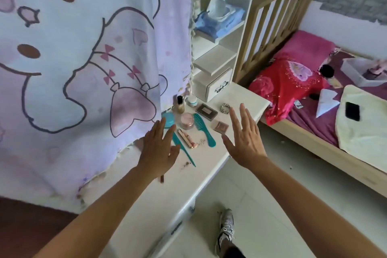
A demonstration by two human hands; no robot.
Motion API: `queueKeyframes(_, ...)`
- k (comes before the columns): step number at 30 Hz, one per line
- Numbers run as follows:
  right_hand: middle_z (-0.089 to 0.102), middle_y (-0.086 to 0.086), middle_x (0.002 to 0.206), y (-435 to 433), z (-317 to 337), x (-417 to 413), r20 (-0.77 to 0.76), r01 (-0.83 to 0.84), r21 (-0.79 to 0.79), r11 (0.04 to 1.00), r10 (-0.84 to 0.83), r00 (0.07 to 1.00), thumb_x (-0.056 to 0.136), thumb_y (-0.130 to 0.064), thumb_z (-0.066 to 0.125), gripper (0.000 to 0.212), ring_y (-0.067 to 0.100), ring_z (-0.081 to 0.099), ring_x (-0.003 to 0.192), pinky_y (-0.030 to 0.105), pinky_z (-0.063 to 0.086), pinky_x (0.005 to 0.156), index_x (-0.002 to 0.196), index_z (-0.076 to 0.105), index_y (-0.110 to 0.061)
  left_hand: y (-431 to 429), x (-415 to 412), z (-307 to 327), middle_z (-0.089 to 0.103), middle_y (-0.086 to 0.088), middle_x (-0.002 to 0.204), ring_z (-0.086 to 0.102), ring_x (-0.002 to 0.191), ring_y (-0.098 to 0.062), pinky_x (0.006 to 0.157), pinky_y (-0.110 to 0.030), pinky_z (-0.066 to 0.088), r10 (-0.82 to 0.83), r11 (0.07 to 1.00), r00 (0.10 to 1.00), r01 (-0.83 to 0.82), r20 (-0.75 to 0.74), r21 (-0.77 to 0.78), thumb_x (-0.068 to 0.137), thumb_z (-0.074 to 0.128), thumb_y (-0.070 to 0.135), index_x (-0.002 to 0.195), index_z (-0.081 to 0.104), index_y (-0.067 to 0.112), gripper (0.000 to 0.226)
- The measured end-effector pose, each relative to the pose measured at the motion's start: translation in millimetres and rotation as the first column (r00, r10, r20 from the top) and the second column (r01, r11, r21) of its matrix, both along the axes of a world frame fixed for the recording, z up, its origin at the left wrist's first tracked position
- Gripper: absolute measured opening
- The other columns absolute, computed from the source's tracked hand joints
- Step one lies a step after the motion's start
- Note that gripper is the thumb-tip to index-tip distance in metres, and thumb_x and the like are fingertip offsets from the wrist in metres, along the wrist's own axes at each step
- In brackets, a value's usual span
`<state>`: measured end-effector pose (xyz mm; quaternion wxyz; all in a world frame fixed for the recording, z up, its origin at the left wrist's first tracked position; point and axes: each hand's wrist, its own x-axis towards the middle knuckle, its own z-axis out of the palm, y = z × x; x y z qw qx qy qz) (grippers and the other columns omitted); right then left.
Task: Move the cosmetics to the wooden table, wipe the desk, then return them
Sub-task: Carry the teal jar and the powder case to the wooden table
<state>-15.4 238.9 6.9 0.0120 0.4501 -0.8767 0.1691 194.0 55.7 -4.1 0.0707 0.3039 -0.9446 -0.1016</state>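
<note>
Spread left hand [157,151] and right hand [245,139] hover over cosmetics [187,120]; wipes [219,21] label illegible.

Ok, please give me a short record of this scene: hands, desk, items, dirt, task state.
left hand: open, above the tail comb
right hand: open, holding nothing
desk: white, items grouped at its far end
items: gold bottle, pink jar, lipstick tube, wide comb, large palette, small palette, scrunchie
dirt: brown crumbs beside the lipstick tube
task state: all items on the desk, none held
</note>
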Motion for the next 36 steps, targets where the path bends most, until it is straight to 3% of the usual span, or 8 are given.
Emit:
queueKeyframes(5,-0.029,-0.003,0.159,-71,-23,-72,0.188,-0.127,0.079,0.989,0.11,0.976,0.095,-0.045,0.053,0.094,0.028,-0.014,0.151,0.054,0.012,0.122,0.149,-0.024,-0.041,-25,-52,-19,-0.002,-0.002,0.164,0.003,0.15,-0.026,0.117,-0.05,0.018,0.126,0.989,0.979,-0.137,0.157,0.056,0.096,0.047,0.05,0.153,0.019,0.027,0.068)
queueKeyframes(8,-0.024,-0.002,0.161,-116,-32,-113,0.189,-0.256,0.116,0.96,0.232,0.954,0.094,-0.048,0.052,0.089,0.028,-0.01,0.151,0.052,0.006,0.121,0.153,-0.015,-0.039,-40,-80,-23,-0.005,0.0,0.164,0.005,0.149,-0.025,0.113,-0.052,0.025,0.22,0.971,0.943,-0.235,0.248,0.032,0.096,0.038,0.055,0.154,0.011,0.032,0.068)
queueKeyframes(11,-0.017,0.002,0.163,-155,-41,-140,0.189,-0.325,0.166,0.931,0.294,0.937,0.095,-0.048,0.05,0.084,0.029,-0.004,0.152,0.049,0.008,0.12,0.156,-0.006,-0.031,-51,-101,-29,-0.003,0.0,0.164,0.002,0.149,-0.021,0.113,-0.042,0.015,0.231,0.961,0.937,-0.262,0.263,0.091,0.097,0.039,0.052,0.155,0.013,0.029,0.067)
queueKeyframes(15,-0.004,0.009,0.165,-187,-57,-148,0.209,-0.41,0.203,0.889,0.37,0.905,0.096,-0.042,0.053,0.082,0.031,0.004,0.151,0.046,0.02,0.12,0.157,0.003,-0.022,-61,-116,-46,0.005,-0.003,0.163,0.008,0.149,-0.021,0.113,-0.038,0.016,0.221,0.951,0.944,-0.265,0.245,0.16,0.097,0.043,0.049,0.154,0.02,0.026,0.065)
queueKeyframes(19,0.001,0.01,0.165,-212,-83,-149,0.268,-0.5,0.252,0.829,0.436,0.859,0.097,-0.04,0.051,0.08,0.028,0.009,0.15,0.04,0.02,0.12,0.157,0.003,-0.02,-92,-130,-71,0.012,-0.006,0.162,0.011,0.149,-0.024,0.118,-0.038,0.014,0.17,0.953,0.95,-0.226,0.262,0.2,0.098,0.041,0.048,0.153,0.022,0.023,0.063)
queueKeyframes(24,0.001,0.007,0.165,-231,-123,-138,0.394,-0.536,0.286,0.794,0.412,0.821,0.099,-0.043,0.048,0.076,0.028,0.011,0.15,0.041,0.02,0.119,0.157,0.003,-0.028,-137,-151,-115,0.003,-0.012,0.163,-0.003,0.149,-0.028,0.119,-0.041,0.001,0.135,0.959,0.955,-0.193,0.263,0.209,0.096,0.047,0.039,0.155,0.016,0.019,0.069)
queueKeyframes(29,0.001,0.008,0.165,-239,-156,-128,0.362,-0.612,0.377,0.695,0.498,0.788,0.1,-0.047,0.043,0.067,0.032,0.011,0.15,0.047,0.024,0.119,0.156,0.01,-0.033,-151,-159,-155,-0.007,-0.02,0.161,-0.013,0.147,-0.038,0.12,-0.05,-0.003,0.194,0.963,0.913,-0.248,0.359,0.11,0.097,0.042,0.042,0.156,0.001,0.014,0.077)
queueKeyframes(36,0.018,0.006,0.163,-242,-172,-116,0.42,-0.54,0.274,0.796,0.406,0.812,0.091,-0.043,0.062,0.063,0.031,0.027,0.146,0.047,0.039,0.109,0.145,0.033,-0.025,-152,-160,-174,0.008,-0.025,0.159,0.001,0.145,-0.047,0.119,-0.057,0.005,0.192,0.977,0.917,-0.212,0.35,0.019,0.09,0.056,0.033,0.156,0.011,0.014,0.082)
